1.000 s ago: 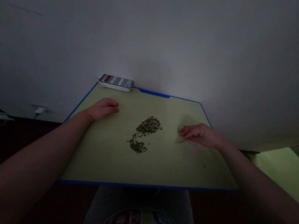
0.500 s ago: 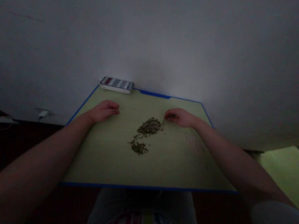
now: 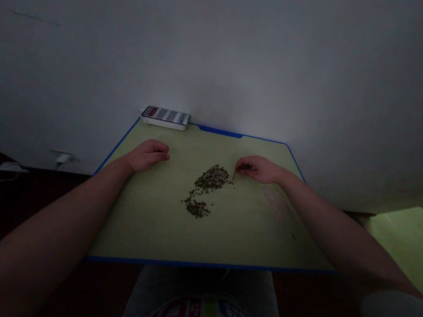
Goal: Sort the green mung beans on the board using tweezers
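On the pale table point(image 3: 160, 228) lies a heap of small brown and whitish grains point(image 3: 213, 177), with a smaller pile of dark grains point(image 3: 196, 208) nearer to me and a loose trail between them. My left hand point(image 3: 148, 155) rests left of the heap, its fingers curled in and nothing visible in them. Just right of the heap, my right hand point(image 3: 251, 168) is pinched around a thin, faint stick-like thing point(image 3: 233, 176) that points down toward the table. Its exact kind is too small and dark to make out.
A phone point(image 3: 167, 115) lies on a white box at the table's back left corner. The wall point(image 3: 221, 55) stands right behind the table. Pale fine bits point(image 3: 274, 202) lie beside my right forearm. A plug point(image 3: 63, 158) with a cable is at the left.
My right hand has shifted slightly to the right, away from the heap. My left hand stays in place, and the piles look the same.
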The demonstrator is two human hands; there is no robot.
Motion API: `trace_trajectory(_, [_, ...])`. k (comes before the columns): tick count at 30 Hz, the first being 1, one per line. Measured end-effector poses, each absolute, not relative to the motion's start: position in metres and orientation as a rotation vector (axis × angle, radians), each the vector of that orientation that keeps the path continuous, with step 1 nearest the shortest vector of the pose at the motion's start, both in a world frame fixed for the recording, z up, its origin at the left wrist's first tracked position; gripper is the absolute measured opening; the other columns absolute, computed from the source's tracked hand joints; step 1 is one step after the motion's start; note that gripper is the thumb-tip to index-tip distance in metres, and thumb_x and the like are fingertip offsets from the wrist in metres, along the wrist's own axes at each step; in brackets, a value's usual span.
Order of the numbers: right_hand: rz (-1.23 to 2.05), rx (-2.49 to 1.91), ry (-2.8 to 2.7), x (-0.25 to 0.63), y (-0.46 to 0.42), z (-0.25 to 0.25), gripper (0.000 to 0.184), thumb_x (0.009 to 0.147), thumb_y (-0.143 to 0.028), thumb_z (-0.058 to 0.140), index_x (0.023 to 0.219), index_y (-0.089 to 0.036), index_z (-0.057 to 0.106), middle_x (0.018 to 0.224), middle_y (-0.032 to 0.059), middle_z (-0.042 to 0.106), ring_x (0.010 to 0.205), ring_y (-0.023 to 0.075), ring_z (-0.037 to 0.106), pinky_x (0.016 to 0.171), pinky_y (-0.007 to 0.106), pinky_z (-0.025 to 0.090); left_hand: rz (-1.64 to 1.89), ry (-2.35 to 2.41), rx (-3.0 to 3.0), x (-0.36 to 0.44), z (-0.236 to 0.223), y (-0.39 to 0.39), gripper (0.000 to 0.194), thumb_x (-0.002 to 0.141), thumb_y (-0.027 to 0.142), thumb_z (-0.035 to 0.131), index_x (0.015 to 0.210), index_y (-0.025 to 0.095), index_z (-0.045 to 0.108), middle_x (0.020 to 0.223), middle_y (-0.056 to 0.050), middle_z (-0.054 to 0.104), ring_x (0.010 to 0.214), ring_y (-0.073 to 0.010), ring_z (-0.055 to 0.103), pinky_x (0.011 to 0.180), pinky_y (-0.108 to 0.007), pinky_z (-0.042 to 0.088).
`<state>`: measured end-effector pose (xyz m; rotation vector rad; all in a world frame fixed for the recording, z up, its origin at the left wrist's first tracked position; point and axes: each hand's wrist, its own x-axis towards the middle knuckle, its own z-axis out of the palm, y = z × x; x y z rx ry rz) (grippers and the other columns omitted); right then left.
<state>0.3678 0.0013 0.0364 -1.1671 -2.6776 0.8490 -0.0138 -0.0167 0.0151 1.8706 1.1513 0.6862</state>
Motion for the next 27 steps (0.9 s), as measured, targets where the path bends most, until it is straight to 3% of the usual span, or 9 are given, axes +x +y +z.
trace_trajectory(27, [0.845,-1.253,-2.591,0.364,-0.012,0.035,0.018,0.081,-0.017,0.055,0.097,-0.016,0.064,0.090,0.0063,0.071,0.080,0.0178,0.065,0.074,0.030,0.050,0.693,1.123,1.927,-0.015,0.013,-0.014,0.037,0.069,0.040,0.055,0.049,0.020,0.032,0.047,0.006,0.026,0.045,-0.0078,0.029,0.045,-0.024,0.021])
